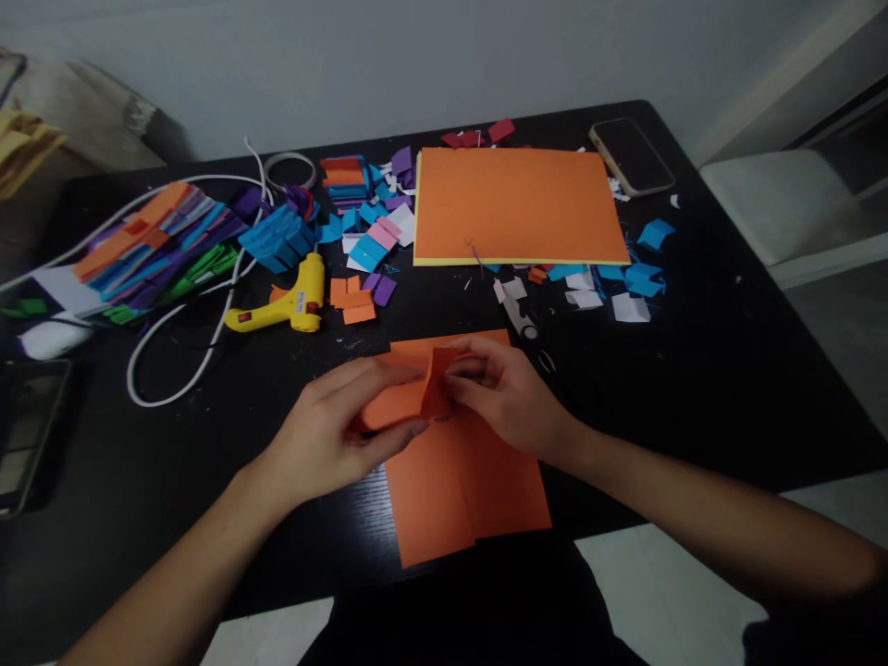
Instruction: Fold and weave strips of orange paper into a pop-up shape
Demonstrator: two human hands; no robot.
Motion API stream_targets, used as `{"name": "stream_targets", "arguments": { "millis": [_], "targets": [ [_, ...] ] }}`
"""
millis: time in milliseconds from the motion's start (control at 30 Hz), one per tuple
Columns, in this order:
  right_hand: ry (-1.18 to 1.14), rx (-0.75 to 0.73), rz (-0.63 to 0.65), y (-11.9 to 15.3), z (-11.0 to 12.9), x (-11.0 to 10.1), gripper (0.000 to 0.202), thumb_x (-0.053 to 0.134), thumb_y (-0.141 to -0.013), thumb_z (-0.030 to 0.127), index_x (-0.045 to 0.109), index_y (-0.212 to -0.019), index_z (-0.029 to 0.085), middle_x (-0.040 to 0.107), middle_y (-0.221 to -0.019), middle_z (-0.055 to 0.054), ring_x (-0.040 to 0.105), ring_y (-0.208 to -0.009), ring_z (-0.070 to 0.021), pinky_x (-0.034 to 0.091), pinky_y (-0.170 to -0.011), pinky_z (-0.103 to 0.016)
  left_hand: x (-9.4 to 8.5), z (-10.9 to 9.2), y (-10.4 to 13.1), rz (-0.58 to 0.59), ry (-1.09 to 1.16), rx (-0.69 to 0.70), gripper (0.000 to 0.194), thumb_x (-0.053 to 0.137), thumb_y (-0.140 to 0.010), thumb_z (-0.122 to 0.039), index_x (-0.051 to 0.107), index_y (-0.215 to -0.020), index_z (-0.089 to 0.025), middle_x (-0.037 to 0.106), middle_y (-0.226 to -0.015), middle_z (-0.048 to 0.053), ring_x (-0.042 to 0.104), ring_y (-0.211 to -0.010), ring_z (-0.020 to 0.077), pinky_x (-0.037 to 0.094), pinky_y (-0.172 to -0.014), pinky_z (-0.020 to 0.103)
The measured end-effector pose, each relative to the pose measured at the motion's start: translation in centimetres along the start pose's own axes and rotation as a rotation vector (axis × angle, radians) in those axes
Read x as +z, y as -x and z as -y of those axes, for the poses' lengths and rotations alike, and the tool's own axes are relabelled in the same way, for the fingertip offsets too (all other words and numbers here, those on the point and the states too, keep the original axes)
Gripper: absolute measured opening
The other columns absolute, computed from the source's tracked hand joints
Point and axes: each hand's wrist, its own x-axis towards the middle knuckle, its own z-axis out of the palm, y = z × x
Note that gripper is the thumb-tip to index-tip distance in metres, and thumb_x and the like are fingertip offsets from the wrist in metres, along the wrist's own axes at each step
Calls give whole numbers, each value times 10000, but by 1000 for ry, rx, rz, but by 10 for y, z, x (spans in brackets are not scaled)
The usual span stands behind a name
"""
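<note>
Both hands hold folded orange paper between narrowed fingers above orange sheets

Folded orange paper in both hands

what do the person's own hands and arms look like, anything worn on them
The left hand and right hand are ungloved, with bare wrists. Both forearms are uncovered where they show. A dark, plain-looking sleeve appears on the right arm at the picture's lower corner; no sleeve shows on the left arm within view.
</note>
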Motion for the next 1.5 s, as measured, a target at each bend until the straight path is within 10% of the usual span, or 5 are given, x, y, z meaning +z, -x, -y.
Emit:
{"name": "stream_targets", "arguments": {
  "millis": [433, 733, 967, 1267, 1500],
  "targets": [
    [128, -184, -62, 0, -4, -1, 103, 757, -808, 179, 674, -871, 183, 705, -842, 0, 700, -781, -127, 598, -723, -253, -4, 0, 0, 30, 61, -24, 110, 701, -878, -179, 682, -985, -166, 718, -886, 38, 673, -764, 154, 546, -701, 270],
    [256, -171, 18, 4, 0, 0, 152, 646, -835, 169, 788, -888, 170, 793, -890, -43, 736, -851, -172, 570, -796, -310, -4, 0, 4, 114, 335, -122, 603, 686, -860, -100, 524, -1419, -259, 665, -914, -1, 652, -793, 131, 559, -736, 232],
    [307, -142, 107, 3, -1, -2, 155, 634, -837, 185, 785, -873, 187, 789, -944, -53, 735, -935, -204, 578, -847, -353, -3, 0, 4, 96, 341, -92, 240, 667, -881, -86, 646, -1088, -204, 704, -966, 37, 666, -794, 122, 551, -714, 213],
    [642, -660, 256, 13, 8, -5, 280, 645, -783, 51, 729, -987, 224, 660, -1130, -89, 660, -1075, -224, 547, -977, -414, -5, -2, 1, 134, 418, -245, 218, 699, -853, -134, 580, -1018, -213, 681, -851, -13, 633, -721, 121, 492, -640, 215],
    [646, -759, 364, 10, 3, -3, 234, 690, -881, 131, 704, -1111, 173, 747, -1045, -111, 670, -1007, -226, 550, -933, -410, -6, -6, -3, 189, 400, -244, 178, 690, -821, -123, 575, -928, -207, 591, -741, -65, 527, -631, 88, 420, -579, 191]
  ]
}}
